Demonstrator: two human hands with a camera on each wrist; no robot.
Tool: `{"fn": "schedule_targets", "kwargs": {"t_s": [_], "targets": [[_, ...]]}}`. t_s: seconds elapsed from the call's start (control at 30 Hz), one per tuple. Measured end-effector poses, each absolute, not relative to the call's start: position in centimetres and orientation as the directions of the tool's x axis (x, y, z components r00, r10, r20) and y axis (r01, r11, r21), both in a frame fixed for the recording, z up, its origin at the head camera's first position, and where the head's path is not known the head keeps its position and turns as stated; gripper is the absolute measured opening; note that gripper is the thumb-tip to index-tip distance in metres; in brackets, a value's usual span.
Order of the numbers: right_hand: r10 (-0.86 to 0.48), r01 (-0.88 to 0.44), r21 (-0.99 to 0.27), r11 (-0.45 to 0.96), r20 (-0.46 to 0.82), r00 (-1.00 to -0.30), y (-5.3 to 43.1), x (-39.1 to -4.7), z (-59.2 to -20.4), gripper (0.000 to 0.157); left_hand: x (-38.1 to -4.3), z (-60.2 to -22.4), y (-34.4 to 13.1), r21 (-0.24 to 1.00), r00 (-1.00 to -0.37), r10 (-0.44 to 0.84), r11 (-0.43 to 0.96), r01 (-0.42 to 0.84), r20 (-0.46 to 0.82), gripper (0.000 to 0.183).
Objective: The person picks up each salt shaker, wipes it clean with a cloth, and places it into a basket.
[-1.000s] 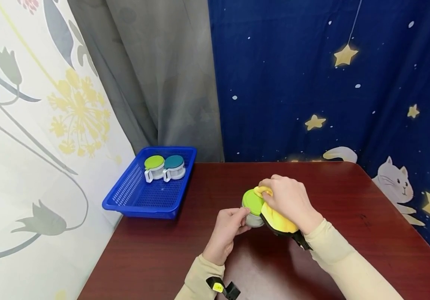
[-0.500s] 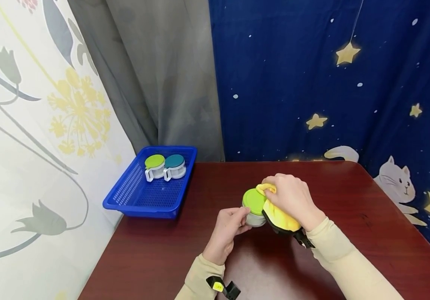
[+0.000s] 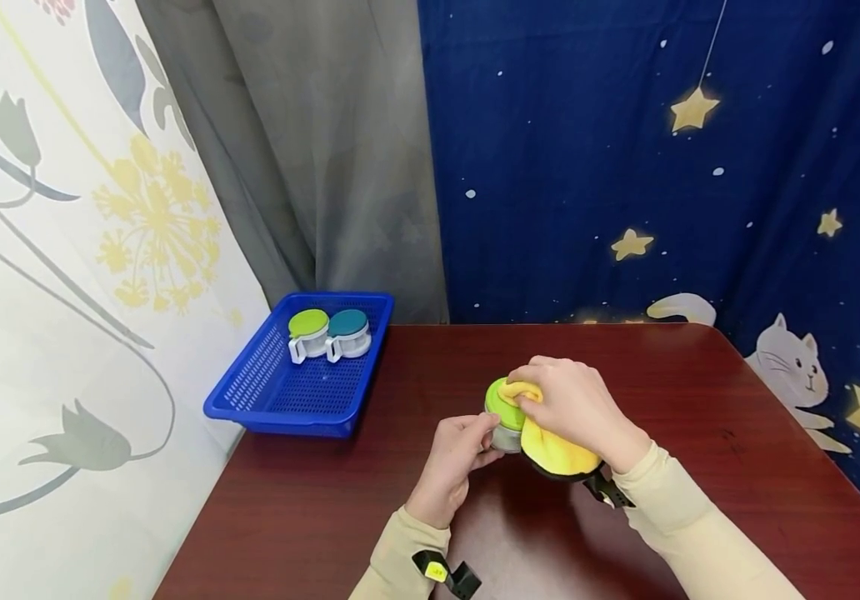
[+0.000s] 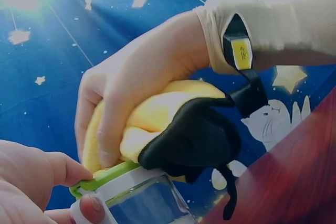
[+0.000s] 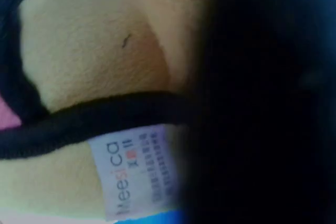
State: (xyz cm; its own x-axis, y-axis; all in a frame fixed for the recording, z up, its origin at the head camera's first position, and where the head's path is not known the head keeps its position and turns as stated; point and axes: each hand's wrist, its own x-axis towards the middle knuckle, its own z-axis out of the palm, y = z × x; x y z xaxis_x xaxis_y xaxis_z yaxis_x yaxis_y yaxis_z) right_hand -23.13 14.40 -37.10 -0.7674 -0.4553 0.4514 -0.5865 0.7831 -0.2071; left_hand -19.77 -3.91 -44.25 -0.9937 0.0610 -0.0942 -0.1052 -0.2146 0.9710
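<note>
A small clear seasoning jar (image 3: 505, 440) with a green lid (image 3: 500, 408) is held above the table. My left hand (image 3: 448, 467) pinches it at its near left side; the left wrist view shows the thumb at the lid's edge and a finger by the white handle. My right hand (image 3: 576, 404) grips a bunched yellow cloth (image 3: 556, 452) with dark edging and presses it on the lid. The left wrist view shows the cloth's dark fold (image 4: 191, 137) hanging beside the jar. Close up in the right wrist view are cloth folds and a white label (image 5: 134, 171).
A blue plastic basket (image 3: 280, 423) stands at the left of the dark red wooden table (image 3: 430, 358). Inside are two similar jars, one with a green lid (image 3: 308, 322), one with a teal lid (image 3: 348, 322). Curtains hang behind the table.
My right hand has moved slightly left and down with the cloth, covering more of the green lid. The left hand and the jar have stayed nearly in place.
</note>
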Motion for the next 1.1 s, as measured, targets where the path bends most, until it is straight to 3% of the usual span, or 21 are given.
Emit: {"fn": "schedule_targets", "kwargs": {"t_s": [0.23,0.57,0.87,1.1], "targets": [[-0.49,-0.612,-0.303,0.73,0.393,-0.778,13.7,-22.5,-36.8,0.023,-19.5,-44.1,-3.9,0.974,-0.989,0.092,-0.185,-0.132,-0.116,0.039],[-0.528,-0.646,-0.282,0.709,0.395,-0.752,13.2,-22.3,-37.2,0.024,-19.4,-44.2,-4.0,0.978,-0.987,0.116,-0.162,-0.129,-0.111,0.041],[-0.368,-0.486,-0.22,0.846,0.42,-0.83,14.0,-25.0,-37.1,0.019,-19.2,-44.1,-3.6,0.982,-0.994,0.059,-0.163,-0.096,-0.088,0.041],[-0.365,-0.484,-0.222,0.846,0.421,-0.83,14.7,-25.4,-37.4,0.02,-19.4,-44.3,-3.7,0.981,-0.995,0.051,-0.168,-0.097,-0.089,0.04]]}}
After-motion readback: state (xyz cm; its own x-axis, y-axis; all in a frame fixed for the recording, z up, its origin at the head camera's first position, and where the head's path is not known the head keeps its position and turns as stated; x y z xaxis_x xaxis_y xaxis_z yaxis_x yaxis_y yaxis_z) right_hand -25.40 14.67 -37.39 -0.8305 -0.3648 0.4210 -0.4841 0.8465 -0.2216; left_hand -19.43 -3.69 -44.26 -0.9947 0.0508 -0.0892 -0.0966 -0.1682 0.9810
